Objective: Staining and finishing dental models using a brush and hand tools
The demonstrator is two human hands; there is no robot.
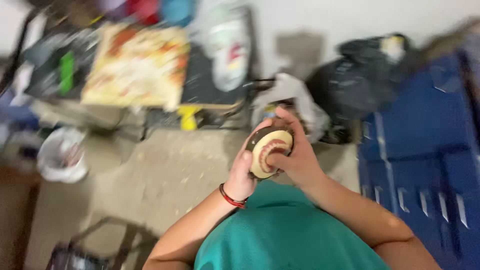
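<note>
**Both hands working a small round carved piece, held mid-air above the floor**

Far left: a white plastic bag (62, 155) is lying on the dusty concrete floor (165, 175). Behind it, a cluttered low table (135, 65) is carrying a flat yellowish board and a white bottle-shaped object; all blurred, details not readable.

Centre: the left hand (241, 175), with a red cord at the wrist, is cupping the round wooden piece (269, 150) from its left and under side, fingers closed around it. The piece is sitting between the two hands, close above the person's green shirt (285, 235). It is roughly oval, dark on the outer rim, pale on the face, with a reddish curved pattern on that face. The face is pointing up toward the wearer and slightly right; the long axis is running from upper right to lower left.

The right hand (296, 160) is wrapping over the right edge, thumb pressing on the patterned face, fingers curled behind.

Progress, as a judgement: the pattern is looking partly done; whether a tool is in the right hand cannot be told through the blur.

Right: black bags (360, 75), then blue crates (425, 150).
</note>
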